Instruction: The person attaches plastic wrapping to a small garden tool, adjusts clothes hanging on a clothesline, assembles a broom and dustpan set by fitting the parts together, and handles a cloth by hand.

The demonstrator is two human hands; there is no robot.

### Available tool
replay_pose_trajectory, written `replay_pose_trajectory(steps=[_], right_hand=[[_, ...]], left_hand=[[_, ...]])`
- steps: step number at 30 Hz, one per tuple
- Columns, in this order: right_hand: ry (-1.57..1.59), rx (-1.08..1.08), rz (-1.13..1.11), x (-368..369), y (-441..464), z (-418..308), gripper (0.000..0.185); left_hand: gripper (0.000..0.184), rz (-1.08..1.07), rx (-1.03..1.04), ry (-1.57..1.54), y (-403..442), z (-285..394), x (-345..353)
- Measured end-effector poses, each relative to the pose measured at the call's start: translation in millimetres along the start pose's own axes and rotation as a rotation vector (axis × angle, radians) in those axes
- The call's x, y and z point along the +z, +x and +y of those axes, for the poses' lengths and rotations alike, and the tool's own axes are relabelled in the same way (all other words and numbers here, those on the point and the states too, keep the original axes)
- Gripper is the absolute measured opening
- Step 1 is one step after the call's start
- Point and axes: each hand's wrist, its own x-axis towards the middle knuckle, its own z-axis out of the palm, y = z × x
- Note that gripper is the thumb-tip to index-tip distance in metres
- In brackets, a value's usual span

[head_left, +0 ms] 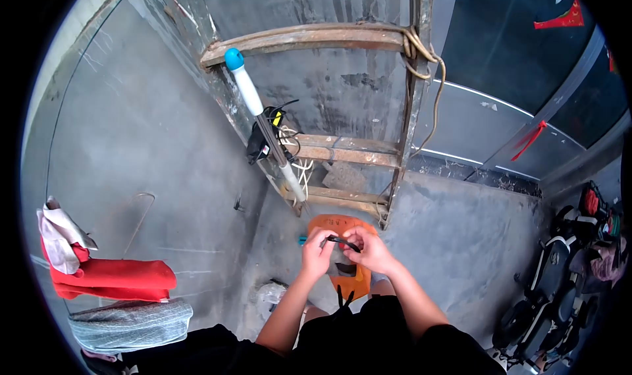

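Head view: thin black strip [343,241], slightly curved, pinched between fingertips of my left hand [318,251] and right hand [367,249], above the orange container [356,281].

Left hand [318,251] and right hand [368,249] hold dark thin item [344,243] | orange object [357,284] below | ladder [316,152] ahead

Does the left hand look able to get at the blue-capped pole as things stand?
Probably, with a reach forward: nothing visible blocks the pole, though the left hand is busy holding a thin black strip.
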Motion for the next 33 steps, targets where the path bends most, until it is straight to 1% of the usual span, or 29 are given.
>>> replay_pose_trajectory(steps=[2, 3, 4, 6, 7, 8, 10, 11, 12, 14, 15, 16, 17, 18, 20, 22, 24, 25, 27, 28, 30, 31, 32, 33], right_hand=[[-0.325, -0.004, -0.068, -21, 4, 1, 0.027], [-0.632, -0.104, -0.095, -34, 8, 20, 0.03], [-0.633, -0.107, -0.098, -43, 9, 32, 0.03], [-0.775, -0.235, -0.035, -52, 11, 47, 0.03], [-0.656, -0.239, -0.039, -52, 15, 53, 0.024], [-0.659, -0.239, -0.055, -57, 19, 57, 0.024], [-0.509, -0.04, -0.111, -54, 28, 32, 0.019], [-0.486, -0.156, -0.066, -53, 34, 26, 0.016], [-0.492, -0.159, -0.074, -50, 41, 14, 0.016], [-0.353, -0.142, 0.009, -43, 50, -17, 0.015], [-0.313, -0.097, 0.034, -39, 56, -25, 0.014], [-0.207, -0.169, 0.049, -34, 63, -33, 0.012], [-0.17, -0.194, 0.068, -29, 70, -37, 0.011], [-0.136, -0.216, 0.087, -25, 74, -40, 0.01], [-0.159, -0.232, 0.087, -18, 80, -50, 0.01], [-0.172, -0.254, 0.103, -13, 86, -65, 0.011], [-0.297, -0.179, 0.057, -14, 82, -77, 0.011], [-0.3, -0.171, 0.069, -14, 80, -74, 0.011], [-0.317, -0.149, 0.061, -21, 83, -72, 0.011], [-0.32, -0.152, 0.066, -25, 86, -71, 0.011], [-0.113, 0.024, 0.092, -30, 89, -65, 0.011], [-0.03, 0.01, 0.126, -31, 92, -60, 0.009], [-0.024, 0.041, 0.114, -32, 92, -51, 0.009], [0.102, 0.039, 0.205, -33, 95, -44, 0.008]], left_hand=[[0.005, 0.011, -0.001, 0.007, 8, 1, 9], [0.006, 0.052, -0.057, -0.029, 11, -2, 13], [0.007, 0.095, -0.109, -0.065, 16, -3, 16], [0.008, 0.117, -0.122, -0.08, 23, 2, 18], [0.008, 0.102, -0.121, -0.047, 26, 2, 17], [0.009, 0.091, -0.119, -0.019, 31, 3, 17], [0.008, 0.127, -0.124, -0.024, 39, 2, 15], [0.007, 0.149, -0.12, -0.033, 44, 1, 13], [0.007, 0.16, -0.12, -0.035, 49, 0, 10], [0.008, 0.195, -0.128, -0.016, 56, -2, 2], [0.008, 0.193, -0.122, -0.014, 59, -2, -6], [0.009, 0.172, -0.214, -0.035, 60, -2, -11], [0.01, 0.153, -0.304, -0.058, 61, -2, -17], [0.01, 0.157, -0.302, -0.067, 60, -6, -21], [0.012, 0.143, -0.227, -0.033, 62, -20, -24], [0.012, 0.12, -0.225, -0.04, 68, -26, -29], [0.015, 0.159, -0.226, -0.051, 71, -32, -26], [0.015, 0.148, -0.23, -0.059, 71, -36, -23], [0.022, 0.234, -0.105, 0.053, 82, -43, -14], [0.022, 0.231, -0.1, 0.05, 86, -46, -10], [0.03, 0.204, -0.157, 0.16, 87, -56, -7], [0.033, 0.175, -0.226, 0.225, 85, -65, -7], [0.036, 0.146, -0.316, 0.288, 74, -74, -8], [0.036, 0.1, -0.37, 0.349, 67, -82, -10]])
